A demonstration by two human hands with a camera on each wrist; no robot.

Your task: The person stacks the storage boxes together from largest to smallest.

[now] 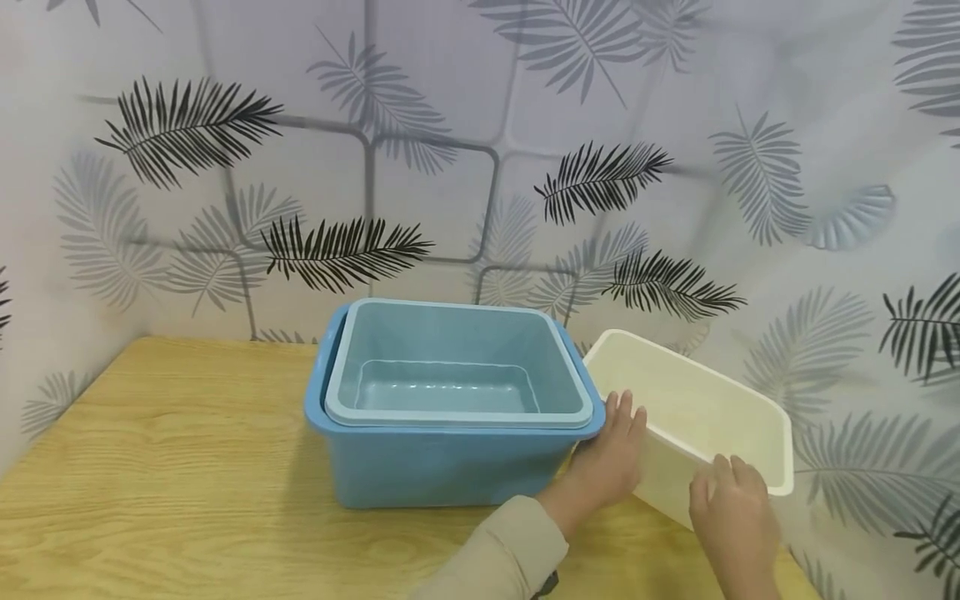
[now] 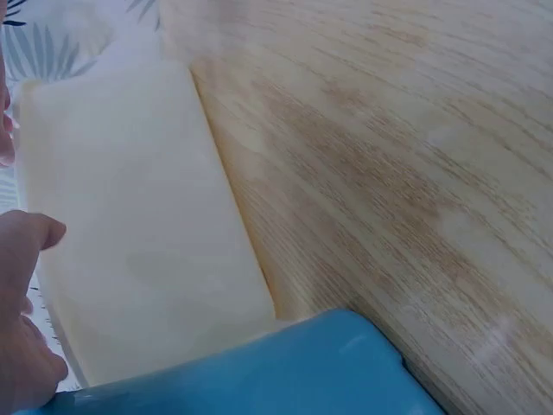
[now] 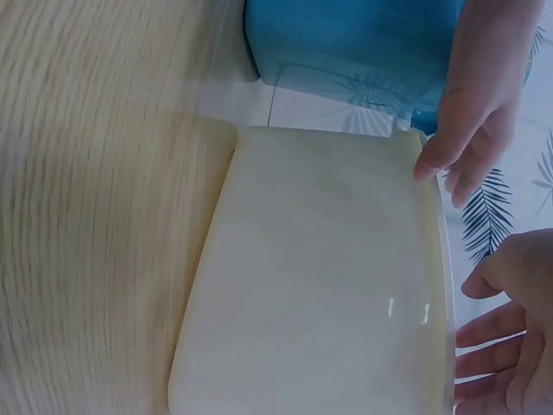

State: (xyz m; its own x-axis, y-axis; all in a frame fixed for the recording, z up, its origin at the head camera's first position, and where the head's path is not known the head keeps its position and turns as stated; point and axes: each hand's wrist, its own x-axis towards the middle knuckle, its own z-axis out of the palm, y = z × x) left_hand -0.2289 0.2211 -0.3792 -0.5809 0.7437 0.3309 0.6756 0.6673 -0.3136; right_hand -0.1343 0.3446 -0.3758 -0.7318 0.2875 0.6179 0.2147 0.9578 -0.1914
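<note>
A cream plastic bin (image 1: 697, 400) stands at a slant on the right of the table. My left hand (image 1: 611, 450) is at its near rim, beside the blue bin's corner, fingers extended above the rim. In the right wrist view, the left thumb (image 3: 432, 160) overlaps the cream wall just below the rim. My right hand (image 1: 735, 521) is farther right along the same rim. In the right wrist view, the right fingers (image 3: 488, 359) reach behind the rim, while the thumb (image 3: 479, 281) stands apart from the wall. Neither hand's fingers are wrapped round the rim.
Left of the cream bin stands a larger blue bin (image 1: 450, 467), with a pale blue bin (image 1: 450, 333) nested inside it. Both sit on a wood-grain table (image 1: 165, 467). A leaf-patterned wall covering (image 1: 465, 100) rises behind the table and along its right side.
</note>
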